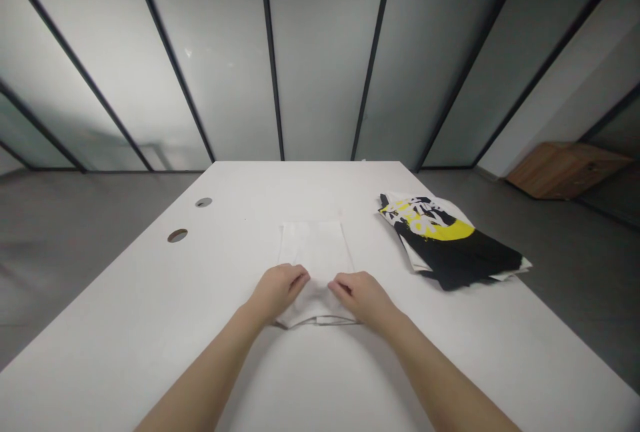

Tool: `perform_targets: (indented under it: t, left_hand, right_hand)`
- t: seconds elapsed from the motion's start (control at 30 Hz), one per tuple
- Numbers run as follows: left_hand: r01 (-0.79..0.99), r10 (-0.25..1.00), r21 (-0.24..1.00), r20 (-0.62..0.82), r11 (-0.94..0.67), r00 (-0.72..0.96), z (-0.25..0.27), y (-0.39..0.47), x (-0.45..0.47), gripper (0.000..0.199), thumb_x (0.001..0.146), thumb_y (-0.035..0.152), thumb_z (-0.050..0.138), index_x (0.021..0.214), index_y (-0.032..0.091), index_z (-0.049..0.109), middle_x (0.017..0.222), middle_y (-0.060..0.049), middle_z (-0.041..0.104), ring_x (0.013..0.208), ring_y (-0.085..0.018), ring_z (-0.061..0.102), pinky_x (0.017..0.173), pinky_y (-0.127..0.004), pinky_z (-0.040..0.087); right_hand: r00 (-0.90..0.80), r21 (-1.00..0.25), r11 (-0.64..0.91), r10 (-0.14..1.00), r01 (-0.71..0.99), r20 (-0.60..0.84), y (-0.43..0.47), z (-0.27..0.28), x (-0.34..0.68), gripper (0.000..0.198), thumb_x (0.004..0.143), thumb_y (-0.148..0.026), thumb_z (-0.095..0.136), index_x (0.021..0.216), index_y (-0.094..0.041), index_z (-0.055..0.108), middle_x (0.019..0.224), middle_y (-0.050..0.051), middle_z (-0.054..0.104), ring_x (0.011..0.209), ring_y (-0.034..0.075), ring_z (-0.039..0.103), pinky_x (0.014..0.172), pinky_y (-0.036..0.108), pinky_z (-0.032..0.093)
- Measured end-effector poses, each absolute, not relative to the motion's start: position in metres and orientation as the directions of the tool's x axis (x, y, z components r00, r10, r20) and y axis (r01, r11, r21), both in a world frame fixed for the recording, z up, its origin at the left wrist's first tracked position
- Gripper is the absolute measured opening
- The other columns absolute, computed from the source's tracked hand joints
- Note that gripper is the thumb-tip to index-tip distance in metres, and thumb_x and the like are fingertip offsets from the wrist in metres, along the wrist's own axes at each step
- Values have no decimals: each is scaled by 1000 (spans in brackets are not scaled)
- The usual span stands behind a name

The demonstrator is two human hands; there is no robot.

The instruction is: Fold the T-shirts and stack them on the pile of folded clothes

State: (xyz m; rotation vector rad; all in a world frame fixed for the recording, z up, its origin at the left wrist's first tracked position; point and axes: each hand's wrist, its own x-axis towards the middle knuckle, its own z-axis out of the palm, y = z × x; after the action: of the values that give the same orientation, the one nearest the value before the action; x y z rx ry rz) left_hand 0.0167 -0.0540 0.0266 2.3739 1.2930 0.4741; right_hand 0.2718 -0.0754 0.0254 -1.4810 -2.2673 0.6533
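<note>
A folded piece of white cloth (314,245) lies flat on the white table in front of me, its layered edge toward me. My left hand (281,289) is closed in a pinch on the cloth, left of its middle. Opposite it, my right hand (364,295) pinches the cloth near its right side. A small gap separates the two hands, and the fabric between them looks slightly rumpled. Whether the cloth is a garment or a bag, I cannot tell.
A stack of folded fabric (450,245) with black, yellow and white print lies at the table's right edge. Two round holes pierce the white table (150,325) on the left. Frosted glass panels stand behind it, and a wooden cabinet (565,169) is at the far right.
</note>
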Motion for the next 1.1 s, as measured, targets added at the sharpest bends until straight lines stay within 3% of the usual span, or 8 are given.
perform_targets:
  t: [0.13,0.23,0.33,0.47,0.63,0.83,0.97,1.1]
  left_hand:
    - [704,785,355,204,-616,584,1,-53,31,45,105,36,47,144,21,61,151,-13,62,143,-31,53,119,-50,38]
    - [730,783,283,184,-622,595,-8,-58,33,60,104,43,48,157,15,47,166,-18,44,156,-36,37,125,-57,29]
    - [699,751,283,176,-657,636,0,-65,33,53,105,47,48,149,18,57,160,-17,53,148,-36,47,121,-55,34]
    - [712,795,370,154,-597,587,14,-71,43,37,109,32,38,119,22,72,115,-12,76,107,-28,69,101,-45,50]
    - [795,836,259,173,-549,521,-3,-67,55,44,102,19,42,141,16,62,145,-15,65,135,-30,57,113,-47,43]
    - [909,910,106,161,-402,383,-22,-63,50,63,104,39,50,160,11,46,169,-17,40,156,-38,35,125,-55,29]
    - [913,912,109,173,-392,371,-1,-67,52,53,104,42,51,149,14,58,157,-18,56,144,-37,50,116,-53,40]
    - [911,912,119,172,-396,374,18,-73,59,36,108,32,41,105,19,75,110,-13,75,108,-31,67,94,-47,51]
  right_hand:
    - [-502,-525,547,831,653,241,-70,8,258,38,104,-28,53,138,-23,67,140,12,68,132,26,59,112,43,43]
    - [-530,-444,549,829,708,180,-72,7,254,47,101,-27,59,147,-20,60,154,14,58,144,29,49,120,47,37]
    - [-537,-400,527,838,750,97,-79,18,252,29,101,-23,58,127,-20,72,132,12,70,125,27,61,110,42,45]
    - [-489,-399,480,868,781,86,-85,24,245,23,104,-20,52,98,-20,74,97,8,72,95,23,64,90,35,50]
    - [-422,-373,480,877,794,229,-82,2,233,21,101,-16,55,116,-16,68,120,12,70,118,27,60,107,40,46]
    - [-293,-282,322,946,904,140,-74,-19,240,58,105,-35,53,157,-10,47,167,20,42,156,36,33,126,52,26]
    - [-260,-255,280,960,926,107,-75,-7,246,54,105,-39,52,153,-15,53,165,18,45,151,36,41,120,51,34]
    - [-215,-245,249,964,937,156,-82,9,240,29,107,-31,47,110,-20,73,122,15,72,115,31,63,100,44,47]
